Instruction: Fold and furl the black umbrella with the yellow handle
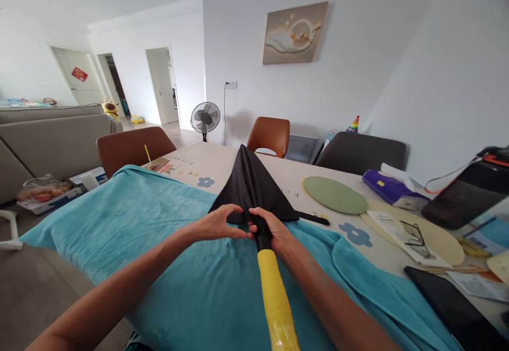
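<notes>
A black cloth cover (254,186) stretches away from me in a pointed, triangular shape. It gathers into a narrow neck just above a yellow-wrapped handle (274,292), which looks like a racket grip; whatever lies inside the cloth is hidden. My right hand (272,229) is closed around the gathered neck, thumb on top. On the other side, my left hand (225,222) holds nothing, its thumb and fingers apart, close to the cloth's left edge. A black strap (314,217) sticks out from the cover's right corner. Beneath everything is a turquoise blanket (170,282).
The blanket covers the near part of a flower-patterned table (214,155). To the right are a green oval mat (336,194), a purple pack (389,187), glasses (413,234), a black tablet-like slab (453,303) and a dark bag (469,186). Chairs (135,147) surround the table.
</notes>
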`<action>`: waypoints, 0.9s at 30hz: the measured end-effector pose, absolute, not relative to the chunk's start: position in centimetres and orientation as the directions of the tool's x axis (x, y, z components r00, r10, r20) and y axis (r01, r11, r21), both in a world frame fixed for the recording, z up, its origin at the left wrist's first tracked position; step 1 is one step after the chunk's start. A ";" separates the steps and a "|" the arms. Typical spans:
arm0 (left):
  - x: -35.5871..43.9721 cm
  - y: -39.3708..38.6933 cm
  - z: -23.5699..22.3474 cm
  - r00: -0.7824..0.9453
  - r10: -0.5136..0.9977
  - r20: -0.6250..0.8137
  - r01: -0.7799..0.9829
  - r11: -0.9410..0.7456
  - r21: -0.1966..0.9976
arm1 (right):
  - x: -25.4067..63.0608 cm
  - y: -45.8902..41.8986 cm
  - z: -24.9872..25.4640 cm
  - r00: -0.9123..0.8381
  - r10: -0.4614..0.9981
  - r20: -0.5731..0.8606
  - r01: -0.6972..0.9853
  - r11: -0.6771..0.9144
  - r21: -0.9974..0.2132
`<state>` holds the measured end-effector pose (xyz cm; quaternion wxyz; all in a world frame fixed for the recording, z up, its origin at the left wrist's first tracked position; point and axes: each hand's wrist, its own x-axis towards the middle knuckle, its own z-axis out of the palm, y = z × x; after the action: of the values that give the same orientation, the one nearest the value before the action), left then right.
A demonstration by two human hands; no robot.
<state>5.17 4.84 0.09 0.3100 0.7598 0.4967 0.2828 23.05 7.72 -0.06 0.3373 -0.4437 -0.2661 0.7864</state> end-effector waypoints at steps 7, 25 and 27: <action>6.9 8.1 -3.0 0.349 0.906 0.237 0.799 -0.420 0.431 | 24.0 7.9 3.0 -0.426 0.680 -0.596 -0.324 -0.730 -0.602; 10.2 10.2 -3.5 0.396 0.909 0.133 0.848 -0.418 0.326 | 23.3 6.8 4.6 -0.406 0.685 -0.604 -0.391 -0.728 -0.563; 11.2 10.9 -3.7 0.448 0.877 0.173 0.787 -0.479 0.388 | 23.3 6.7 4.7 -0.388 0.710 -0.588 -0.395 -0.704 -0.590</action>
<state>11.16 10.89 -3.70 0.1266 0.8415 0.4944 0.1772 23.28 6.71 4.75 0.3397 -0.4367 -0.1801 0.8133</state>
